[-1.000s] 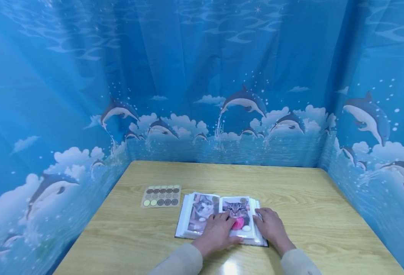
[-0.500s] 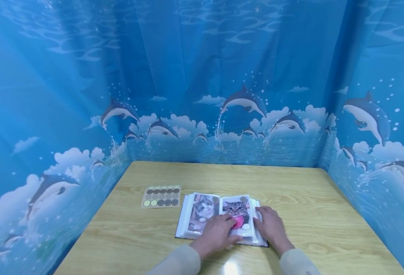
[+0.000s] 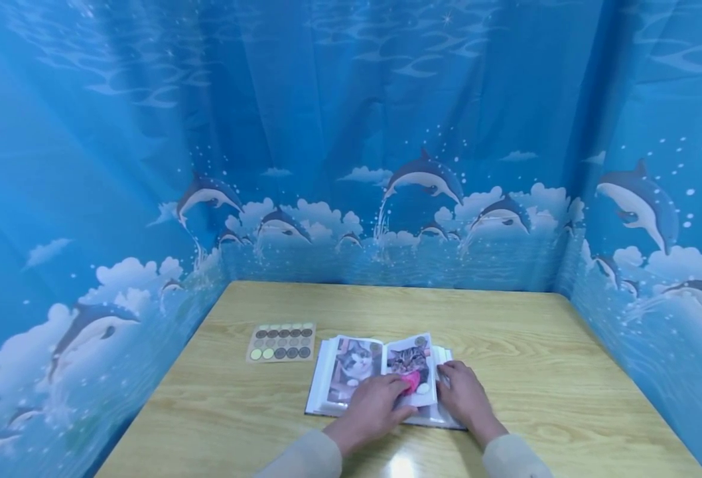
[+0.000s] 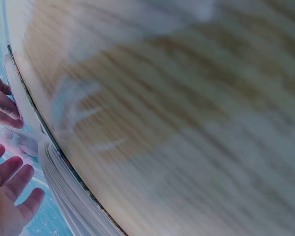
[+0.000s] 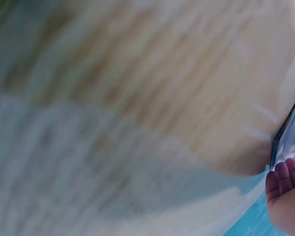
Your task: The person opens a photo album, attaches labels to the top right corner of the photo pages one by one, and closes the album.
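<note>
Near the front edge of the pale wood-grain table (image 3: 506,332), the left hand (image 3: 371,408) lies flat with straight fingers on the open white-paged photo album (image 3: 381,375), its fingertips pressing the lower part of the right-hand page over the tabby cat photo with a pink ball (image 3: 411,369). That page looks slightly lifted from the stack under it. The right hand (image 3: 461,398) rests at the album's right edge, its fingers at the fanned page edges; whether they pinch a leaf or only touch it cannot be told from the head view. The left wrist view shows the stacked page edges (image 4: 59,182) and relaxed, spread fingers (image 4: 12,177); the right wrist view is blurred and shows only fingertips (image 5: 280,179) beside the dark cover edge.

On the left-hand page sits a grey-and-white cat photo (image 3: 353,364). Left of the album, well apart from both hands, lies a beige sheet of round stickers in 3 rows (image 3: 280,342). A blue curtain printed with dolphins (image 3: 422,176) encloses the table.

Judging by this, the step in hand is turning or settling a page; the next move calls for keeping the spread held flat.
</note>
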{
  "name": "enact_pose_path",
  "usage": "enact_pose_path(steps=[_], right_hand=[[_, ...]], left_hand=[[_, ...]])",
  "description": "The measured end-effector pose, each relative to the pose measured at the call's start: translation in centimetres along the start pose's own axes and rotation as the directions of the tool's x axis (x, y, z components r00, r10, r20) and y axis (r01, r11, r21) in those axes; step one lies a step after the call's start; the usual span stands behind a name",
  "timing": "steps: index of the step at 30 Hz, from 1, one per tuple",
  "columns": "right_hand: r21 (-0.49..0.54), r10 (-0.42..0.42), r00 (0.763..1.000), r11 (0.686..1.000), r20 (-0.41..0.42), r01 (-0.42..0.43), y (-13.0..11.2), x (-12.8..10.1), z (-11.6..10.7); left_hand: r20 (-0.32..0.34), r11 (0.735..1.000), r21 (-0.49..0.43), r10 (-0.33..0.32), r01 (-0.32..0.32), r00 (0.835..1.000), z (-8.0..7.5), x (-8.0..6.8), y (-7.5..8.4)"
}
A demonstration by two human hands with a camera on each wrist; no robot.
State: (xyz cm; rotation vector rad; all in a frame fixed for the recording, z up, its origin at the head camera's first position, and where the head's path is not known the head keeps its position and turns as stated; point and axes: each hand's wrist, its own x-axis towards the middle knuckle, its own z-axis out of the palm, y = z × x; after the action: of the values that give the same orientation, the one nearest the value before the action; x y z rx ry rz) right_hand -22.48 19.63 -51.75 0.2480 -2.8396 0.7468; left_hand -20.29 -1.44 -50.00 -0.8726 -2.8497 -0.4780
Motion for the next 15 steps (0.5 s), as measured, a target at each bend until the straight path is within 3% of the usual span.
enact_pose_path(steps=[8, 15], right_hand=[[0.006, -0.03, 0.999, 1.0, -0.013, 0.03, -0.2, -0.17, 0.01], [0.015, -0.046, 0.999, 0.999, -0.024, 0.046, -0.11, -0.34, 0.03]], left_hand=[[-0.04, 0.995, -0.101, -0.021, 0.017, 0.999, -0.28, -0.67, -0.22], [-0.122, 0.981, -0.192, -0.036, 0.012, 0.992, -0.88, -1.02, -0.33]])
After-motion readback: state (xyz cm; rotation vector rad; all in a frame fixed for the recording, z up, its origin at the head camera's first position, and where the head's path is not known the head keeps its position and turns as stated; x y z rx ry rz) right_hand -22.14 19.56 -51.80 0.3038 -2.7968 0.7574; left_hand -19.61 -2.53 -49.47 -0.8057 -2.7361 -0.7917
